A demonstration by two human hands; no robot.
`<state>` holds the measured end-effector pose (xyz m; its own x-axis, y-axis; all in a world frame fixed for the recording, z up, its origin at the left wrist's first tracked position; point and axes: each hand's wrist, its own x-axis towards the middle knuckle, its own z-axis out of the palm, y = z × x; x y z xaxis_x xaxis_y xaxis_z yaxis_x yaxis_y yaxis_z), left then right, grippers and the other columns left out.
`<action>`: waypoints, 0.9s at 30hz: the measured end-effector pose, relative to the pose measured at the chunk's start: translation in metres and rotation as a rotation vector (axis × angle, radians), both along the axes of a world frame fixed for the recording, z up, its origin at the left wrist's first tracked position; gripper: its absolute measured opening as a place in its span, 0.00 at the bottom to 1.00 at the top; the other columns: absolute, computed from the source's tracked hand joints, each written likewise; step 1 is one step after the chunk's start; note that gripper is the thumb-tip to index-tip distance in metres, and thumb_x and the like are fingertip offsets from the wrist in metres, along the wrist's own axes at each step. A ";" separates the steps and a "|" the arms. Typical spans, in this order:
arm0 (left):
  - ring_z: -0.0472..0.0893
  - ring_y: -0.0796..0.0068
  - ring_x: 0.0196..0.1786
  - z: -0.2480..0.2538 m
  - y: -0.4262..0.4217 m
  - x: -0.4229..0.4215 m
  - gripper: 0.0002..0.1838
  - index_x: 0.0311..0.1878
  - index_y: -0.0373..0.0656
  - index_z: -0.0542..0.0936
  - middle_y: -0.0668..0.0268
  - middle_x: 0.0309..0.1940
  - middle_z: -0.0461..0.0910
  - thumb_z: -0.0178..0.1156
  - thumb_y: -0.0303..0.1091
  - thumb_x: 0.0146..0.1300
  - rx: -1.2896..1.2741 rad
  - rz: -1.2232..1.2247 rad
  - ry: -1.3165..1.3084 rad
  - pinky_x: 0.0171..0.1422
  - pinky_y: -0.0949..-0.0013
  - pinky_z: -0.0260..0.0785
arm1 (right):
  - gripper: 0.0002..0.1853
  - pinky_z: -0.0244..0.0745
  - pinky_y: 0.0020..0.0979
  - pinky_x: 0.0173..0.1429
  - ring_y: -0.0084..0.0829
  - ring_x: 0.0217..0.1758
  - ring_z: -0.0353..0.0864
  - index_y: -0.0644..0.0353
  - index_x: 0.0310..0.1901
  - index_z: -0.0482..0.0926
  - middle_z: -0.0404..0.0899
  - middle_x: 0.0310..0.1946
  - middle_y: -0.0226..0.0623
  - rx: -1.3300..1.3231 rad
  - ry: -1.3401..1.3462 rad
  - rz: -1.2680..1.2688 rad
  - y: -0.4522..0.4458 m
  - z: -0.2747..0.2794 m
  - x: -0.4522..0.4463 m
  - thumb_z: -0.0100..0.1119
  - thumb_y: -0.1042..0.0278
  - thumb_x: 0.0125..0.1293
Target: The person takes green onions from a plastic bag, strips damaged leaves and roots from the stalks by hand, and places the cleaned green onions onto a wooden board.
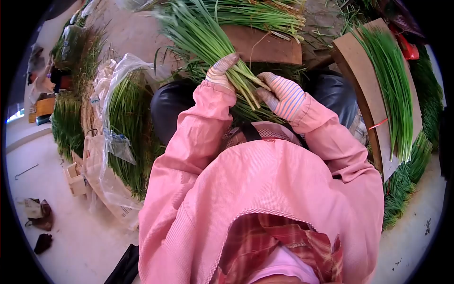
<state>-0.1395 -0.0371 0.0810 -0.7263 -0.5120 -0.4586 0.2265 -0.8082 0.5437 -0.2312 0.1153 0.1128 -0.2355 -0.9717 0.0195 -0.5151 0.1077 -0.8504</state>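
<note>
My left hand (222,71), in a striped glove, is wrapped round a bunch of green chives (203,38). The leaves fan out up and to the left, and the pale stem ends (246,92) point down toward my lap. Beside those ends is my right hand (283,94), also in a striped glove. Its thumb and fingers are closed in a pinch on chive stems at the edge of the bunch.
More chives (260,16) lie beyond a brown board (265,45) ahead. At right, a tied bunch (392,90) rests on a curved board (352,66), with a red tie (378,124) near it. Clear plastic (116,94) partly covers a pile (127,109) at left.
</note>
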 end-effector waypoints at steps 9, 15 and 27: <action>0.76 0.66 0.32 0.016 -0.062 0.009 0.19 0.41 0.44 0.72 0.63 0.30 0.75 0.65 0.25 0.42 -0.347 0.288 0.240 0.36 0.60 0.73 | 0.05 0.68 0.33 0.32 0.41 0.28 0.74 0.61 0.35 0.72 0.72 0.23 0.44 0.173 0.258 -0.002 0.027 -0.014 -0.015 0.51 0.74 0.56; 0.76 0.65 0.31 0.020 -0.073 0.021 0.23 0.42 0.40 0.73 0.61 0.32 0.75 0.67 0.25 0.37 -0.458 0.187 0.238 0.33 0.64 0.73 | 0.23 0.70 0.37 0.44 0.43 0.43 0.72 0.62 0.44 0.71 0.72 0.37 0.50 0.262 0.539 -0.120 0.019 -0.030 -0.046 0.60 0.58 0.48; 0.75 0.64 0.36 -0.009 -0.001 0.008 0.18 0.43 0.39 0.72 0.60 0.34 0.75 0.61 0.28 0.47 -0.155 0.053 0.129 0.39 0.63 0.71 | 0.11 0.67 0.22 0.35 0.17 0.30 0.69 0.62 0.35 0.75 0.75 0.27 0.28 0.029 -0.894 -0.211 -0.049 -0.032 -0.009 0.62 0.68 0.51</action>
<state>-0.1318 -0.0377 0.0720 -0.7442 -0.6080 -0.2765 0.3418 -0.7023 0.6245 -0.2406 0.0668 0.0808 -0.3236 -0.9040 -0.2793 0.3660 0.1526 -0.9180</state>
